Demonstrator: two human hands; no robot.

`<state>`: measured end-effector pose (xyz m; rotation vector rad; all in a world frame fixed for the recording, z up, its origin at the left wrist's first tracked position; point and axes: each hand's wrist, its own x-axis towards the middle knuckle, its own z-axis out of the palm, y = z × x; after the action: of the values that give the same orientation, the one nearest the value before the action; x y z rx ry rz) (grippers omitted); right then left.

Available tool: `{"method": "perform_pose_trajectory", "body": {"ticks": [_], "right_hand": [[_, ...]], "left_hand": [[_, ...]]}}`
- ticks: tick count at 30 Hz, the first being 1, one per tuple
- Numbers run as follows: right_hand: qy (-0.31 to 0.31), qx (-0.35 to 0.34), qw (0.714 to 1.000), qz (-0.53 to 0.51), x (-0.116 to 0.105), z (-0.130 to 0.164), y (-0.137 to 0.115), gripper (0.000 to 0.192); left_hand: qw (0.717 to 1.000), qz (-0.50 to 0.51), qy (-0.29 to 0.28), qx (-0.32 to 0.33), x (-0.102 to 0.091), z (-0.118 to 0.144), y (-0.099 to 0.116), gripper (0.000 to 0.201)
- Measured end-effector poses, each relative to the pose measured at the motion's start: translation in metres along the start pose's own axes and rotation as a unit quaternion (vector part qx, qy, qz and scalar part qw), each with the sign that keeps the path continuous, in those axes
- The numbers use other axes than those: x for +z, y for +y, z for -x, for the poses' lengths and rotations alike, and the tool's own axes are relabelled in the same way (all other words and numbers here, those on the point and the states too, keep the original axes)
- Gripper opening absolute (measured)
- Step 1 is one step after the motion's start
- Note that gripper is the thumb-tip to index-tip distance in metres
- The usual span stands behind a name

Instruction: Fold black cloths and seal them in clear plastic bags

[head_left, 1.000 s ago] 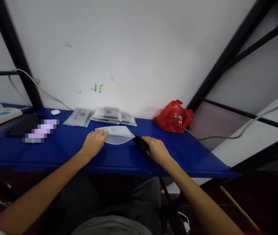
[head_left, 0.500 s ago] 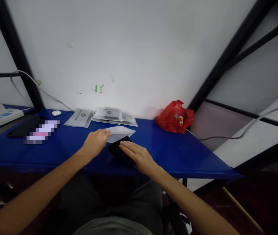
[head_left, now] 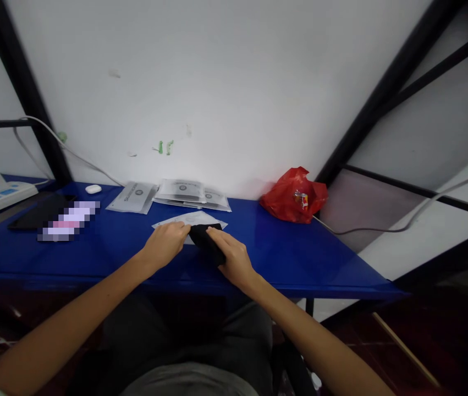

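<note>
A folded piece of black cloth is held up between my hands just above the blue table. My right hand is closed around its right side, with the fingers over its upper edge. The fingertips of my left hand are pinched at the cloth's upper left corner. Behind and partly under the cloth lies a frosted white plastic bag, its front part hidden by the cloth and my left hand.
Several printed frosted packets lie along the wall, with another packet to their left. A red plastic bag stands at the right. At the left are a blurred-out phone, a white case and a power strip.
The black cloth has been lifted and tilted up off the table. My left fingers have gone from the plastic bag's edge to the cloth's corner, and the bag now lies flat.
</note>
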<state>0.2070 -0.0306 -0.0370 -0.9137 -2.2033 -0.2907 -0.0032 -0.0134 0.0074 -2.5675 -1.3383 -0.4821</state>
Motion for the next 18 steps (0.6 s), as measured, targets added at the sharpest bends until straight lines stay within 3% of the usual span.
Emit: {"method": "perform_pose_trajectory", "body": {"ticks": [5, 9, 11, 16, 18], "right_hand": [[-0.076, -0.068, 0.994, 0.041, 0.0, 0.0, 0.001, 0.058], [-0.121, -0.097, 0.986, 0.062, 0.004, -0.001, 0.004, 0.054], [-0.134, -0.078, 0.986, 0.054, 0.006, -0.003, 0.005, 0.058], [-0.136, 0.053, 0.989, 0.014, 0.008, -0.007, 0.004, 0.08], [-0.14, 0.054, 0.989, -0.009, 0.009, -0.009, 0.0, 0.083]], "left_hand": [[0.992, 0.099, 0.075, -0.005, 0.005, -0.001, -0.009, 0.024], [0.983, 0.159, 0.086, 0.011, 0.006, -0.001, -0.009, 0.025], [0.983, 0.161, 0.086, 0.02, 0.005, 0.0, -0.006, 0.027], [0.983, 0.15, 0.093, 0.041, 0.007, 0.0, -0.001, 0.029], [0.983, 0.152, 0.094, 0.047, 0.008, -0.001, 0.001, 0.029]]}}
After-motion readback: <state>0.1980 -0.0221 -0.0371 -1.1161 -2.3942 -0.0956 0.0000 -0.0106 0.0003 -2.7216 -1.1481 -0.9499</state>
